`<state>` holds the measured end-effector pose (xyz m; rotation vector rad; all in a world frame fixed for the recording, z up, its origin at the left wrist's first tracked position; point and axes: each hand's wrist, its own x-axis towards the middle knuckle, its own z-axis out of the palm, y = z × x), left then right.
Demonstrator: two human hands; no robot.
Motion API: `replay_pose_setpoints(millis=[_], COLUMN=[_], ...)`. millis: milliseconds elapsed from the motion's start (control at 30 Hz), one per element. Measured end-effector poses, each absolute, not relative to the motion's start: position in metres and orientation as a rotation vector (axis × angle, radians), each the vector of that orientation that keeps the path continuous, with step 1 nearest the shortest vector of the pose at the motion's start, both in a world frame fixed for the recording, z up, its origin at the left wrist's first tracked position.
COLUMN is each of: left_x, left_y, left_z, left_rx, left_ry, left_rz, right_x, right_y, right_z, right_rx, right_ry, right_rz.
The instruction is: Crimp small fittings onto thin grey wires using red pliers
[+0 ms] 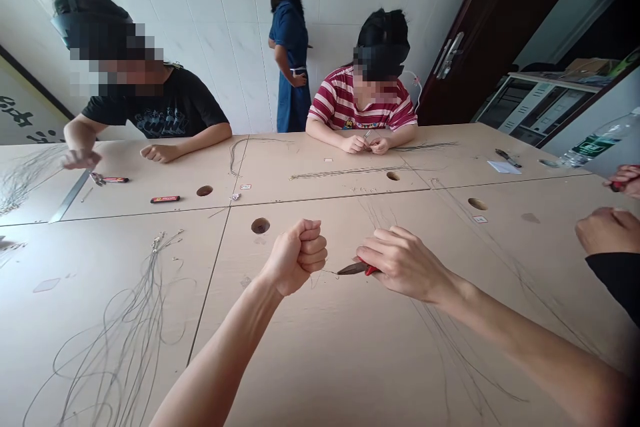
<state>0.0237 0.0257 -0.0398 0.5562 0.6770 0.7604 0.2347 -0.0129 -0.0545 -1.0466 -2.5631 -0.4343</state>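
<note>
My left hand (300,257) is closed in a fist around a thin cord (327,272), whose short end sticks out on the right. In my right hand (403,263) is a pair of red-handled pliers (353,269), jaws pointing left. The jaw tips meet the end of the cord; whether they grip it or something tiny on it is too small to tell. Beneath and beyond my right hand lie several loose thin cords (450,340). A larger bundle of grey cords (150,300) with small metal ends at its top is spread to the left.
Across the table (310,360) sit two people, one handling something small; another person stands behind. A co-worker's hand (607,230) is at the right edge. Red-handled pliers (107,179), a red-and-black stick (165,199), round table holes (261,225) and a plastic bottle (600,140) are around.
</note>
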Motion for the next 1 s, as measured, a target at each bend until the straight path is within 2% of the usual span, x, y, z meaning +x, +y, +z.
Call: replay_pose_setpoints(millis=[267,433,600,833,1000], left_x=[0.025,0.016,0.006,0.023,0.031], left_y=[0.026,0.029,0.029,0.009,0.010], left_z=[-0.035,-0.036,-0.035,-0.031,-0.044], left_rx=[0.457,0.596,1.062,1.812,2.148], left_ry=[0.486,0.449,0.645,0.973,1.012], left_rz=[0.815,0.783,0.778,0.456,0.584], right_x=[0.239,0.245,0.254,0.254,0.252], right_y=[-0.012,-0.011,-0.008,-0.006,-0.007], right_z=[-0.053,-0.052,-0.048,-0.044,-0.043], right_rx=[-1.102,-1.092,-1.124,-1.058,-1.018], right_ry=[-2.542,-2.553,-2.569,-2.592,-2.595], right_rz=[-0.436,-0.480,-0.552,-0.706,-0.713])
